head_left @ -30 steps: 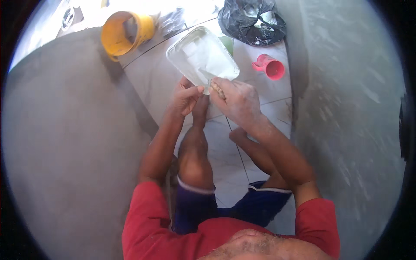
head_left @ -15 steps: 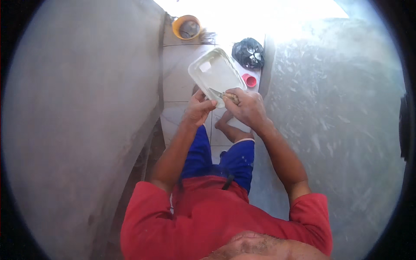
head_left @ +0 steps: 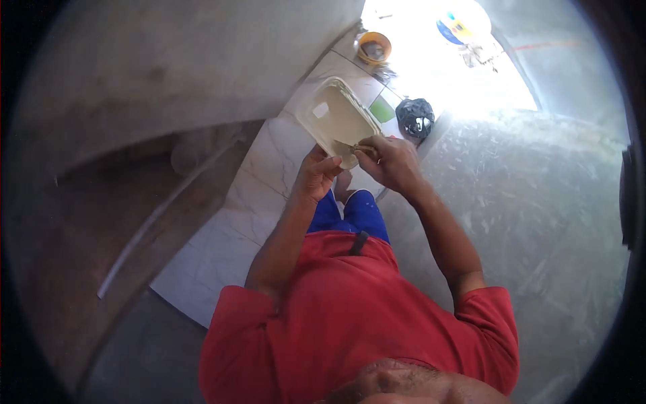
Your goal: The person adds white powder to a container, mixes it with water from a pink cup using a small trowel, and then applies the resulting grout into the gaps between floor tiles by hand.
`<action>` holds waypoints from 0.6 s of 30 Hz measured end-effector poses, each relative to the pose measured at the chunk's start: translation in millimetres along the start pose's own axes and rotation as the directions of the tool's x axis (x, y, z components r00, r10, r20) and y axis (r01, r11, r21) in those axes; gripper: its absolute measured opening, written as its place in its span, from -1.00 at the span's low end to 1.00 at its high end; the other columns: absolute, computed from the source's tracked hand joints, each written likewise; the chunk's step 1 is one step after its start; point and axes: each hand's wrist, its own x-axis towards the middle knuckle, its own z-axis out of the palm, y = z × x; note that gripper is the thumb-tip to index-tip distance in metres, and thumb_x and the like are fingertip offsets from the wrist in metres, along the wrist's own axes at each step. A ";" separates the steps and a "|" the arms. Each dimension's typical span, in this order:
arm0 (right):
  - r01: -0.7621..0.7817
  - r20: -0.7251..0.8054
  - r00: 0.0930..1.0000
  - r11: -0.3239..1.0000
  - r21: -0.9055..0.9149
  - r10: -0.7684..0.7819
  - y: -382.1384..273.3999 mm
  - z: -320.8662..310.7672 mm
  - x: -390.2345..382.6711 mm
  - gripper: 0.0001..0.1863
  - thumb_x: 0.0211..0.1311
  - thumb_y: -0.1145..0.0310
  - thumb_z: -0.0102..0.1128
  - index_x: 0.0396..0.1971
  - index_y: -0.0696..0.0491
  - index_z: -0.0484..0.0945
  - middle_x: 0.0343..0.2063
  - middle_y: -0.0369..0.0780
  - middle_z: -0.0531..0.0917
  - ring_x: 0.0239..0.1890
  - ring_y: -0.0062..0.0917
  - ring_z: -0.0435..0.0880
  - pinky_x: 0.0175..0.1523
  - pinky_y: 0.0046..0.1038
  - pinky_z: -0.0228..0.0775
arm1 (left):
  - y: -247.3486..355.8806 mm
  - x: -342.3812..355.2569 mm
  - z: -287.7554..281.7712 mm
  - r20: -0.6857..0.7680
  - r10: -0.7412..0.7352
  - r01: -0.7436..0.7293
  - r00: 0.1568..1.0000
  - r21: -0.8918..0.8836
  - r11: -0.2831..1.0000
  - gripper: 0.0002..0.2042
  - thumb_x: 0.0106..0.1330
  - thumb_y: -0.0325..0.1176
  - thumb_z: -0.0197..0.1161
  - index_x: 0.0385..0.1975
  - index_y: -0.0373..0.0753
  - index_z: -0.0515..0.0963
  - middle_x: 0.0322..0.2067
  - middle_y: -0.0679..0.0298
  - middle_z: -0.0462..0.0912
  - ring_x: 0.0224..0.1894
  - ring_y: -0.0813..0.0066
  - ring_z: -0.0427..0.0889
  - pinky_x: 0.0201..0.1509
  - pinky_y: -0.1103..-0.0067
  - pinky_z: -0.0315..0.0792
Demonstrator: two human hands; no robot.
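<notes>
My left hand (head_left: 319,174) is closed on the near end of a shallow white rectangular tub (head_left: 303,118), thumb over the rim. The tub is tilted in front of me, with a pale coating or paste inside and a small whitish square patch. In my right hand (head_left: 391,163) is a small flat-bladed scraper (head_left: 344,145), the fingers wrapped round its handle. Its blade lies in the tub's near corner, close to my left thumb. My fingers hide most of the handle.
On the pale tiled floor (head_left: 252,172) ahead stand a yellow bucket (head_left: 384,40), a black plastic bag (head_left: 416,116) and a green piece (head_left: 382,109). Grey walls (head_left: 511,222) rise on both sides. An opening (head_left: 148,182) with a pale strip lies at left; bright light fills the far end.
My view has turned, so the floor and bucket sit further right and the left opening shows. Both hands keep their holds; the scraper blade stays in the tub's near corner.
</notes>
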 end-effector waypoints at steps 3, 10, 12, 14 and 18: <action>0.009 0.110 0.994 0.999 0.049 -0.015 -58.4 19.2 1.2 -0.80 0.11 0.28 0.35 -0.32 0.06 0.65 -0.54 -0.14 0.69 -0.48 -0.27 0.71 -0.32 -0.29 0.52 | 11.9 -73.2 -26.0 -0.100 0.098 -0.104 0.990 -0.063 0.993 -0.47 0.12 -0.54 0.34 0.15 -0.30 0.39 -0.04 0.21 0.61 -0.04 0.42 0.64 -0.05 0.57 0.57; 0.267 0.402 0.865 0.954 0.135 -0.299 -165.0 81.0 -16.6 -0.81 0.13 0.31 0.32 -0.29 0.07 0.66 -0.52 -0.15 0.70 -0.47 -0.33 0.71 -0.27 -0.33 0.51 | 13.9 -211.3 -86.1 -0.258 0.285 -0.326 0.923 -0.130 0.936 -0.44 0.09 -0.54 0.39 0.14 -0.33 0.37 -0.02 0.14 0.59 -0.02 0.34 0.64 -0.01 0.50 0.61; 0.303 0.421 0.833 0.933 0.194 -0.358 -215.2 97.9 -11.7 -0.82 0.14 0.32 0.31 -0.29 0.07 0.66 -0.52 -0.15 0.68 -0.47 -0.32 0.68 -0.30 -0.34 0.50 | 16.1 -261.8 -117.0 -0.297 0.330 -0.391 0.896 -0.176 0.903 -0.44 0.08 -0.55 0.39 0.14 -0.32 0.38 0.00 0.13 0.58 0.01 0.30 0.63 0.05 0.44 0.58; 0.359 0.489 0.771 0.913 0.194 -0.407 -263.6 125.9 -14.4 -0.82 0.13 0.32 0.32 -0.29 0.07 0.65 -0.53 -0.16 0.66 -0.46 -0.31 0.67 -0.30 -0.33 0.49 | 24.3 -309.1 -147.8 -0.320 0.372 -0.452 0.871 -0.225 0.863 -0.43 0.07 -0.56 0.38 0.15 -0.31 0.39 0.02 0.13 0.56 0.04 0.26 0.62 0.11 0.39 0.56; 0.567 0.650 0.486 0.777 0.273 -0.584 -360.3 209.8 -46.7 -0.83 0.11 0.33 0.33 -0.30 0.04 0.65 -0.51 -0.20 0.66 -0.42 -0.30 0.66 -0.28 -0.30 0.47 | 12.3 -414.6 -208.9 -0.427 0.402 -0.542 0.810 -0.285 0.790 -0.37 0.04 -0.54 0.43 0.18 -0.28 0.36 0.07 0.17 0.54 0.08 0.26 0.60 0.13 0.38 0.57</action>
